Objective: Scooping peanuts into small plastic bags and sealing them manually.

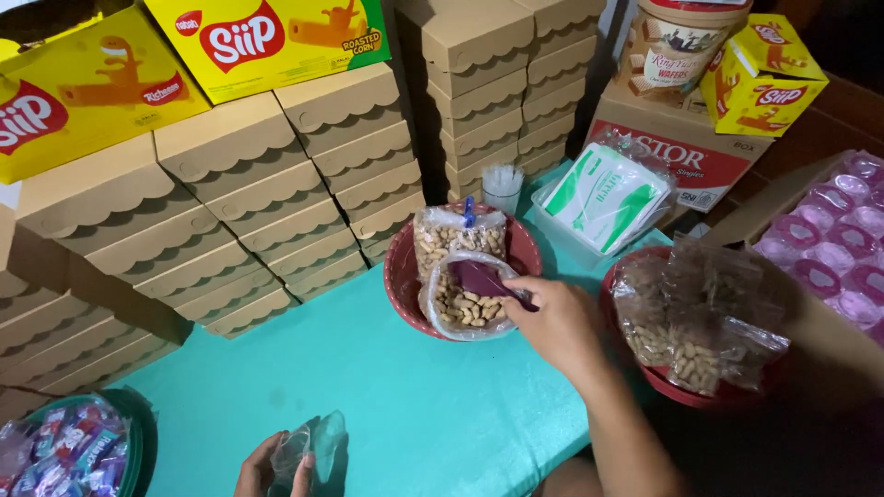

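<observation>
The left hand (272, 469) is pinching a small clear plastic bag (318, 451) with its mouth up, low over the teal table (414, 396), seemingly held ready to receive nuts; toward the near left of the red basin (405, 276) a bowl of wrapped sweets (69, 456) is sitting. The right hand (557, 322) is closed around a maroon scoop (483, 276), dipping it into an open bag of peanuts (460, 304) lying inside the basin; behind it a tied peanut bag (456, 235) is standing. Right of the basin, filled packets (700, 322) are piling in another red bowl (677, 387); beyond, stacked brown boxes (276, 202) are walling the table in.
</observation>
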